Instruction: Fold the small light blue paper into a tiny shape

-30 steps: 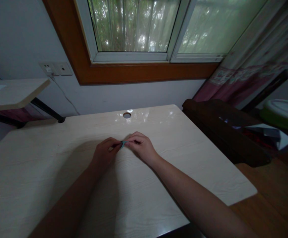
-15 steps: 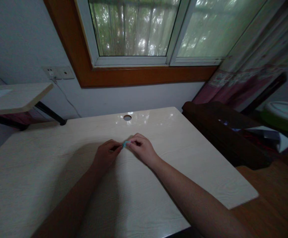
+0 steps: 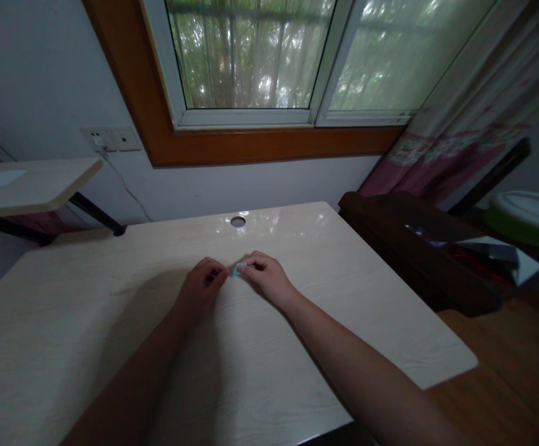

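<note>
A small turquoise piece (image 3: 238, 269), which looks like folded paper, shows between my hands just above the pale tabletop. My right hand (image 3: 266, 277) pinches its right end between thumb and fingers. On the other side, the fingertips of my left hand (image 3: 202, 284) come together in a pinch at the piece's left tip. Fingers hide part of the piece, so its full shape cannot be made out.
The light wood-grain desk (image 3: 269, 359) has a round cable hole (image 3: 238, 222) near its back edge. A raised shelf (image 3: 41, 186) stands at left. Beyond the right edge is a dark wooden piece of furniture (image 3: 390, 241) with items on it.
The fingers of my left hand have shifted slightly at the turquoise piece, and more of the piece shows. My right hand keeps its pinch, almost in the same spot.
</note>
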Available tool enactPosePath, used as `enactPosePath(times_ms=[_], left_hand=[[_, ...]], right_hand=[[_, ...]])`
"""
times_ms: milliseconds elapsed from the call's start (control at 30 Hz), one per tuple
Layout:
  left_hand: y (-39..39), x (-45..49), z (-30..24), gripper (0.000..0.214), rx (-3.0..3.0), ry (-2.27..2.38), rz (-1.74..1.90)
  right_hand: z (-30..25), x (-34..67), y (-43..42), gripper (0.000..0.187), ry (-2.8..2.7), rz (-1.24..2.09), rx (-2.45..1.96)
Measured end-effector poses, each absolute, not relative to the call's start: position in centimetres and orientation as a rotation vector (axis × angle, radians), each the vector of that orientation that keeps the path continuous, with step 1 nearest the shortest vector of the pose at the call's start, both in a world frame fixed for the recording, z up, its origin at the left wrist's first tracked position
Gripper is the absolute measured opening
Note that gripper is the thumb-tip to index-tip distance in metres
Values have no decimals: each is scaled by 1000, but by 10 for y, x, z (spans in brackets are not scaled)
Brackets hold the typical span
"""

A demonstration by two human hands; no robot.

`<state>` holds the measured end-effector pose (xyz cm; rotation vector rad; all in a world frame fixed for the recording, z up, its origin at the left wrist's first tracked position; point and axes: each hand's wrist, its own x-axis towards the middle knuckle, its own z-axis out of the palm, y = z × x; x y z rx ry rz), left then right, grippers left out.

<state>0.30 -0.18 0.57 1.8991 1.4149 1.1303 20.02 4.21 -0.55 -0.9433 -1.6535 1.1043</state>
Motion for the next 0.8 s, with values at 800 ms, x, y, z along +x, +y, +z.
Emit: enactPosePath(times_ms=[800], left_hand=[[3, -2, 2, 25, 1744, 1444, 1017]], right_hand=[[-6, 200, 45, 17, -1764, 1067, -891]])
